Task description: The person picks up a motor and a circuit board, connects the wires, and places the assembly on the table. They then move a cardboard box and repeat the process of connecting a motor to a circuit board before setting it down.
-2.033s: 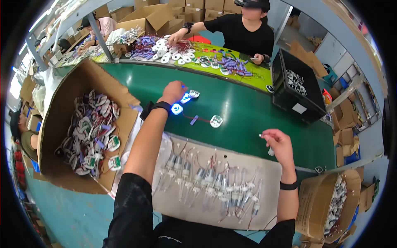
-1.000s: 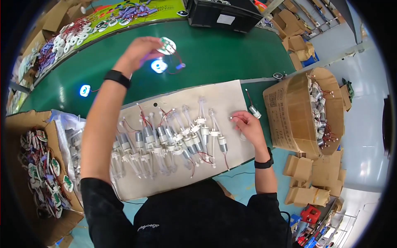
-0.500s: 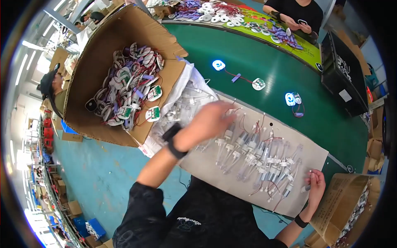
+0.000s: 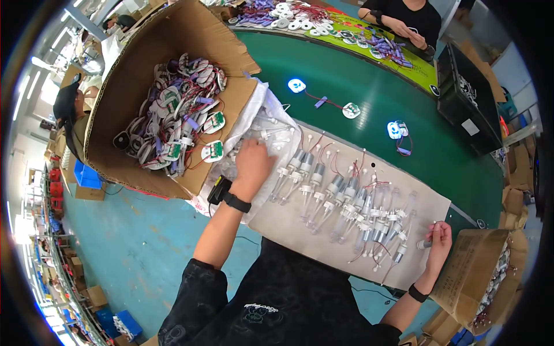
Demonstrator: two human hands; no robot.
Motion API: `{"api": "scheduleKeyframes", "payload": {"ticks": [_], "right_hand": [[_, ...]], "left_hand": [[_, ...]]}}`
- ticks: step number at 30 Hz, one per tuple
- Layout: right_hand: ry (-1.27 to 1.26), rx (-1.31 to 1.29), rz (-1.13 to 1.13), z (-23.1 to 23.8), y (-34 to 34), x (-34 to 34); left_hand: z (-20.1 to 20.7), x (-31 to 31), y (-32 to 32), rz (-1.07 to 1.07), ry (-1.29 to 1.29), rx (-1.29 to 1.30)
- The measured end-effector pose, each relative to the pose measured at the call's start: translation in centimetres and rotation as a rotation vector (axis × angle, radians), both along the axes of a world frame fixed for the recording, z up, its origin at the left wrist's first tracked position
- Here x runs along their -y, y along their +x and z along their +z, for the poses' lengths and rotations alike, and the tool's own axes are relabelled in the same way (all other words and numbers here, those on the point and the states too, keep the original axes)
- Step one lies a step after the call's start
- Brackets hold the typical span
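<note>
My left hand (image 4: 254, 164) reaches down into a white plastic bag (image 4: 261, 98) of clear plastic parts (image 4: 271, 130). Its fingers are curled, their tips out of sight, so what they grip cannot be told. At the right end of the cardboard sheet (image 4: 271, 222), my right hand (image 4: 440, 239) is closed, with a small grey cylindrical motor (image 4: 424, 244) sticking out beside the fingers and a tiny white tip above them. Between the hands, several small motor pumps (image 4: 334, 187) with clear tubes and red wires lie in a slanting row on the sheet.
Left of the bag, a large open carton (image 4: 231, 49) holds wired white discs. Two discs (image 4: 296, 86) (image 4: 397, 129) glow blue on the green table (image 4: 334, 63). A black crate (image 4: 470, 109) stands far right, a carton (image 4: 470, 268) near right. A co-worker's hands (image 4: 408, 32) work across.
My left hand has moved from over the row of pumps back left into the bag, uncovering the row's left end. My right hand keeps its hold beside the sheet. The view has shifted slightly.
</note>
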State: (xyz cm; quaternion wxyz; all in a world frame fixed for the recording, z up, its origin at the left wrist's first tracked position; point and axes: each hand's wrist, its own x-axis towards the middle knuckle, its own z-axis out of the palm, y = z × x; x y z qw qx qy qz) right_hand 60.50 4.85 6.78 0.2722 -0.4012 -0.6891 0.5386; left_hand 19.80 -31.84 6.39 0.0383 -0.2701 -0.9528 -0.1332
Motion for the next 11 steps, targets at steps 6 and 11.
{"api": "scheduleKeyframes", "payload": {"ticks": [6, 11], "right_hand": [[-0.024, -0.042, -0.126, 2.0, 0.3, 1.2], [-0.140, -0.153, -0.106, 8.3, -2.1, 5.1]], "left_hand": [[0.2, 1.4, 1.3, -0.081, 0.074, -0.081], [3.9, 1.1, 3.2, -0.070, 0.955, 0.539]]}}
